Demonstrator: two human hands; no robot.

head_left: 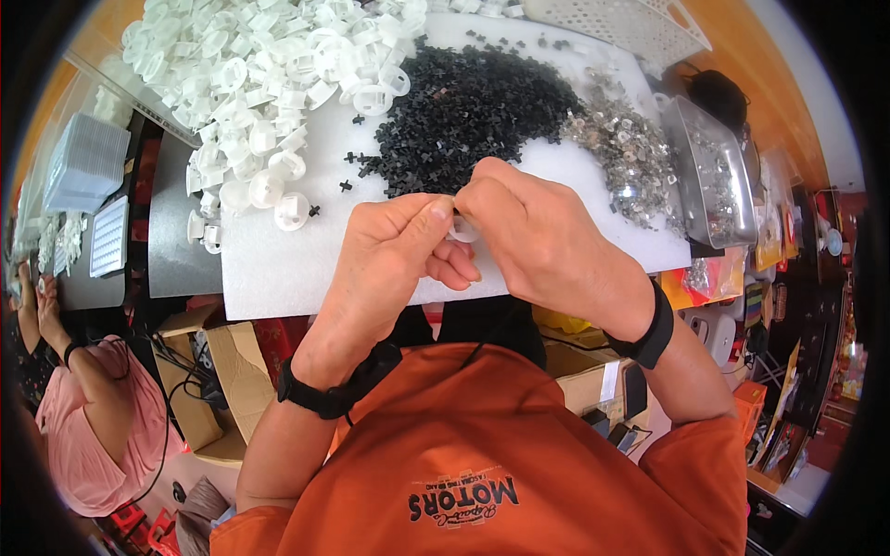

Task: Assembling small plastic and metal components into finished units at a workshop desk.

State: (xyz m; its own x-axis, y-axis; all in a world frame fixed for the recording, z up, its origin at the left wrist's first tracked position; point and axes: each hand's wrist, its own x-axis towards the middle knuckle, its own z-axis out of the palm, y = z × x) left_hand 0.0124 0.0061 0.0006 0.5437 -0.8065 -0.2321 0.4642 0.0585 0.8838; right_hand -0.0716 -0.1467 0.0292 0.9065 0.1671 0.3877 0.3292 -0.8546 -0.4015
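Over the near part of the white foam sheet point(278, 278), my two hands meet at the fingertips. My left hand point(394, 236) pinches with thumb and forefinger at a small round translucent white plastic piece point(464, 230), its other fingers curled below. My right hand point(538, 227) is closed right against the same piece; what its fingertips grip is hidden. Just beyond the hands lies a heap of small black cross-shaped parts point(473, 111). To its left is a large pile of similar white plastic pieces point(269, 83). A scatter of small clear parts point(630, 162) lies at right.
A clear plastic tray point(714, 176) stands at the right edge, with a white perforated basket point(640, 32) at the back. Stacked pale trays point(88, 162) are far left, near another person's pink sleeve point(102, 417). Open cardboard boxes point(218, 380) sit below the table.
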